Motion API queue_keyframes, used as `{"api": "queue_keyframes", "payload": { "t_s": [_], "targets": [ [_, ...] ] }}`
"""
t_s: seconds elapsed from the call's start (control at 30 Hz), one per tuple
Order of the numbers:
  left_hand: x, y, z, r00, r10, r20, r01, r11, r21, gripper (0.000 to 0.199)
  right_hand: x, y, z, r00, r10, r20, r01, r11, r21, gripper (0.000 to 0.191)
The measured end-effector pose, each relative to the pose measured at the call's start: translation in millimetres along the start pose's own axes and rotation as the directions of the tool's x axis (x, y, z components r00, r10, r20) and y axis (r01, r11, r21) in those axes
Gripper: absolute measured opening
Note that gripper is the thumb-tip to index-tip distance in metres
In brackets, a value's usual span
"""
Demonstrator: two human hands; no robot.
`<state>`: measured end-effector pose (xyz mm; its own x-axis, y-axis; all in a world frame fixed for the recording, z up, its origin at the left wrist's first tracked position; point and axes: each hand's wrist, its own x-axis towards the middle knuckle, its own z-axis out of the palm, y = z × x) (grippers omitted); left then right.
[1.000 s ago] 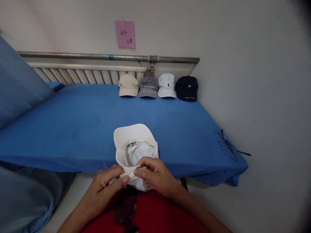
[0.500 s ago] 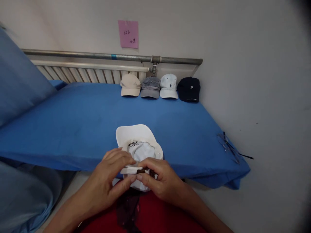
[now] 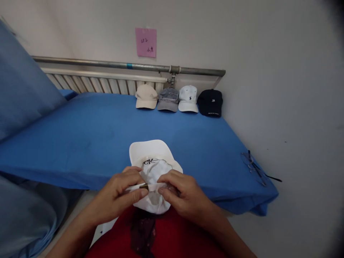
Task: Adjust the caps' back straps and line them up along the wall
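Observation:
A white cap (image 3: 150,150) lies upside down at the near edge of the blue bed surface, its brim pointing away from me and dark lettering showing inside. My left hand (image 3: 125,190) pinches the left part of the cap's back strap (image 3: 154,186), beside a small brownish buckle (image 3: 144,186). The right part of the strap is between the thumb and fingers of my right hand (image 3: 180,190). Both hands are closed on it. The strap is stretched between them, over the cap's opening.
Against the radiator stand a beige cap (image 3: 146,96), a grey cap (image 3: 168,100), a white cap with a small logo (image 3: 188,99) and a black cap (image 3: 210,103). Glasses (image 3: 254,165) lie at the bed's right edge. A blue curtain (image 3: 24,82) hangs at left.
My hands have moved apart along the strap, and the buckle now shows near my left fingertips. The view has shifted slightly, so the surroundings sit a little lower and to the right.

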<state>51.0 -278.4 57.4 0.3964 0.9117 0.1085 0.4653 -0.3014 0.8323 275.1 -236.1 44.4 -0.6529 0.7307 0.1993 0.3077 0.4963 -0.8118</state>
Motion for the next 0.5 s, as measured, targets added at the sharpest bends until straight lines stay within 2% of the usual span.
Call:
{"api": "queue_keyframes", "payload": {
  "t_s": [0.13, 0.27, 0.37, 0.5],
  "targets": [
    [-4, -8, -1.8, 0.980, -0.184, -0.080, 0.161, 0.959, -0.234, 0.026, 2, 11, -3, 0.991, -0.005, -0.133, -0.012, 0.992, -0.128, 0.009],
    [-5, -12, -1.6, 0.964, -0.261, -0.058, 0.215, 0.885, -0.412, 0.027, 4, 21, 0, 0.977, 0.047, -0.207, -0.066, 0.994, -0.086, 0.015],
    [-2, -10, -8.0, 0.964, -0.261, -0.048, 0.188, 0.800, -0.570, 0.025, 4, 25, 1, 0.950, 0.044, -0.309, -0.041, 0.999, 0.016, 0.020],
    [-4, 10, -18.5, 0.976, -0.176, -0.131, 0.041, 0.732, -0.680, 0.029, 4, 30, -3, 0.878, -0.013, -0.479, 0.035, 0.999, 0.036, 0.024]
  ]
}}
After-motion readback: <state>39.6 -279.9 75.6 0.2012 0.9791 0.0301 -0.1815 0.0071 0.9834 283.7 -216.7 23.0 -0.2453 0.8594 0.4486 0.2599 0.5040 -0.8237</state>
